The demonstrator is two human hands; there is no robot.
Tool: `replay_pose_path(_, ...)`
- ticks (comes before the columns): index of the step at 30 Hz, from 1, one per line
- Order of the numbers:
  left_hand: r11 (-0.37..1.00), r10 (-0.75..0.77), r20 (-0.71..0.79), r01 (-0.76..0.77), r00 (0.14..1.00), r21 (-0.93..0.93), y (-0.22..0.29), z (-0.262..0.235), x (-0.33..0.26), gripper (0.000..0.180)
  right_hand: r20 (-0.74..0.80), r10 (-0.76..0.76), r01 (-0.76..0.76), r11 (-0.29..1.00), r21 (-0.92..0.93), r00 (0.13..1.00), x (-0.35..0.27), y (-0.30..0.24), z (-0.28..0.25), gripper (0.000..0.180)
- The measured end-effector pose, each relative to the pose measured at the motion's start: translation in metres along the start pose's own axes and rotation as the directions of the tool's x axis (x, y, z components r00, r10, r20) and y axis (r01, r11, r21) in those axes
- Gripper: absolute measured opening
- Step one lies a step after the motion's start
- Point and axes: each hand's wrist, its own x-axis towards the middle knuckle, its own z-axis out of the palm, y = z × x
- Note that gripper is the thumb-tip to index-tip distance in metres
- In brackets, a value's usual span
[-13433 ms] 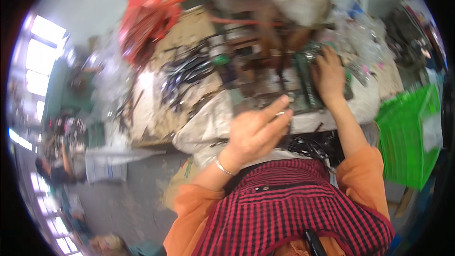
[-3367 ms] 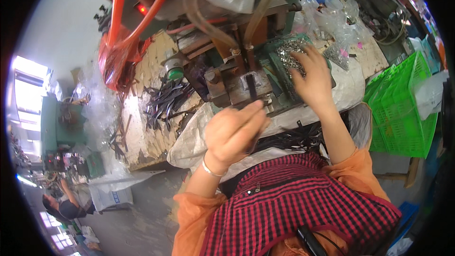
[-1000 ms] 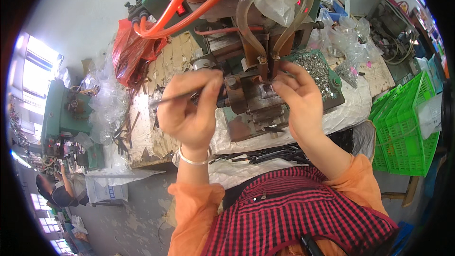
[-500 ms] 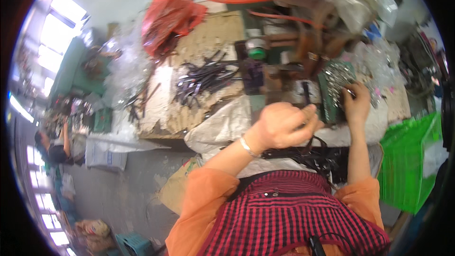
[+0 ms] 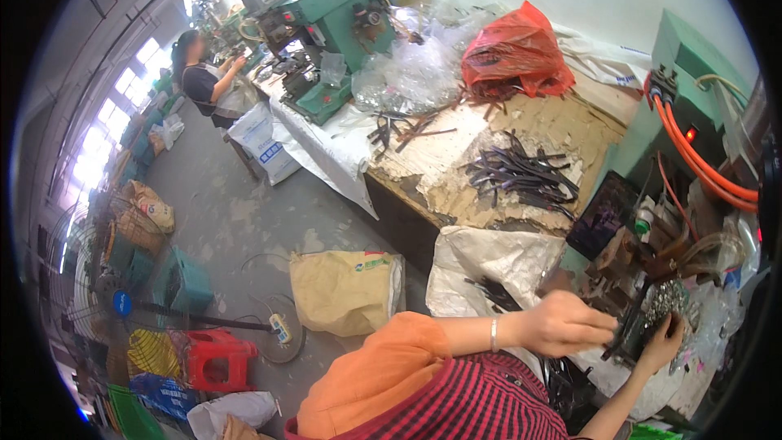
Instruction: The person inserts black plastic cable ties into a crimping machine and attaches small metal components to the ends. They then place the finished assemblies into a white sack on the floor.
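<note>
My left hand (image 5: 568, 324) is closed, its fingertips pressed together beside a long dark strip (image 5: 626, 322) at the machine. Whatever is in its pinch is hidden. Farther right, my right hand (image 5: 664, 345) reaches the edge of a heap of small shiny metal pieces (image 5: 666, 301), thumb and fingers curled together; anything between them is too small to make out. A bundle of dark strips (image 5: 525, 173) lies on the worn cardboard-covered bench (image 5: 440, 183). More dark strips (image 5: 566, 387) lie below my left forearm.
A bench machine with orange hoses (image 5: 700, 159) stands at the right, a dark-screened tablet (image 5: 604, 212) beside it. A red plastic bag (image 5: 519, 53) and clear bags (image 5: 411, 73) lie on the bench. A fan (image 5: 114, 301), red stool (image 5: 218, 361) and sack (image 5: 346, 292) stand left. Another person (image 5: 204, 81) works farther off.
The view has swung left, bringing more floor and the other person's station into sight. My left hand stays pinched near the machine; my right hand remains at the metal pieces.
</note>
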Motion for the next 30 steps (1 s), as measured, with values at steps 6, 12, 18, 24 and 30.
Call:
replay_pose_path(6, 0.715, -0.290, -0.050, 0.251, 0.956, 0.653, -0.122, -0.067, 0.013, 0.010, -0.024, -0.086, 0.085, 0.994, -0.063, 0.996, -0.006, 0.002, -0.009, 0.028)
replay_pose_path(12, 0.217, -0.657, 0.145, 0.002, 0.740, 0.976, -0.213, -0.025, -0.057, 0.013, -0.049, 0.006, 0.000, 0.993, 0.116, 0.999, -0.017, -0.025, 0.000, 0.027)
replay_pose_path(18, 0.316, -0.912, 0.324, -0.072, 0.252, 0.946, -0.221, -0.015, -0.009, 0.017, -0.004, -0.059, 0.059, 0.993, 0.102, 0.998, 0.004, -0.021, 0.012, 0.026)
replay_pose_path(24, 0.254, -0.886, 0.224, 0.020, 0.407, 0.967, -0.228, -0.042, -0.033, 0.015, -0.128, -0.064, 0.059, 0.997, -0.043, 0.990, -0.027, -0.011, -0.017, 0.023)
replay_pose_path(30, 0.550, -0.710, 0.034, 0.524, 0.704, 0.651, -0.193, -0.088, 0.012, 0.021, 0.016, 0.037, -0.040, 0.986, 0.165, 0.999, -0.033, -0.062, -0.041, 0.026)
